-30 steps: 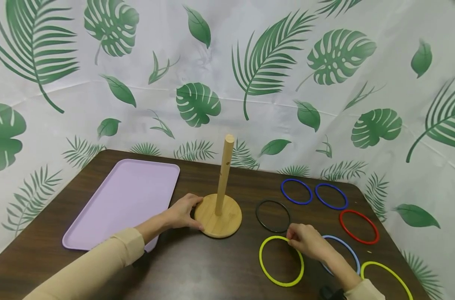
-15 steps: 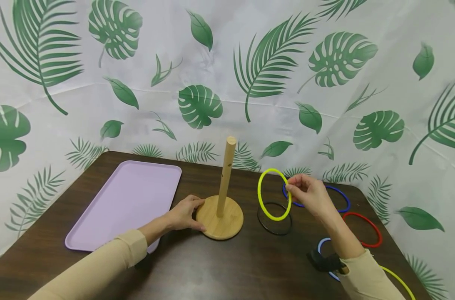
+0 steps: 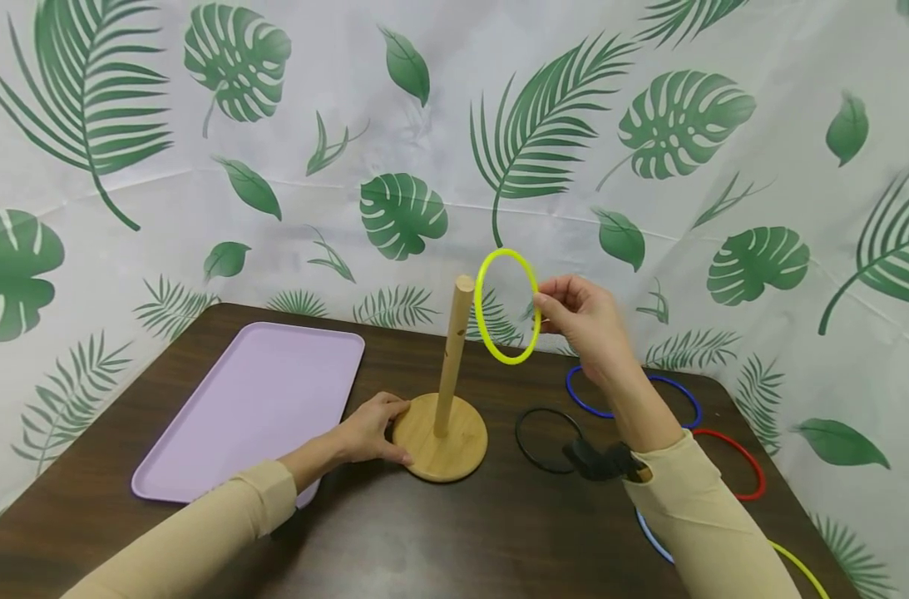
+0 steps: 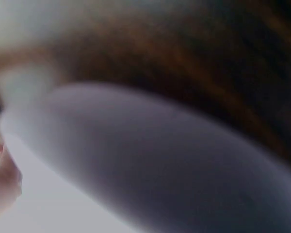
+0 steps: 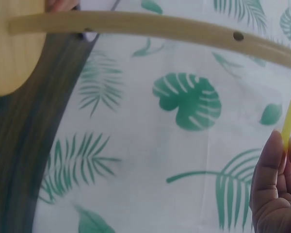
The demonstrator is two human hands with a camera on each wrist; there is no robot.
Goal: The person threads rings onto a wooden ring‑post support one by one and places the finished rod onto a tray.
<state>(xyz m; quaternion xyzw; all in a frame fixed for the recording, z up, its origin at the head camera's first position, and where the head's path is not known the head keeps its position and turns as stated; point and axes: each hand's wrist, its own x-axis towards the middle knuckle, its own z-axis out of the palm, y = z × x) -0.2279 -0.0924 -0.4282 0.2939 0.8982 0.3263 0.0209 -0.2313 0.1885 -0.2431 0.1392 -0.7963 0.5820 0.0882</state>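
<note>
In the head view a wooden stand, a round base with an upright peg, stands mid-table. My left hand holds the left rim of the base, thumb near and fingers far. My right hand pinches a bright yellow ring by its right side. That ring hangs upright in the air, just right of the peg's top and not around it. The right wrist view has the thumb and fingers on the yellow ring at its right edge, near the peg's tip. The left wrist view is mostly blurred.
Left of the stand lies a lilac tray. On the table's right side are a black ring, two blue rings, a red ring, a light blue ring and another yellow ring. A leaf-patterned cloth hangs behind.
My right hand has picked the yellow ring up from the table, and raised it up and leftward to the peg's top. My left hand has stayed on the base.
</note>
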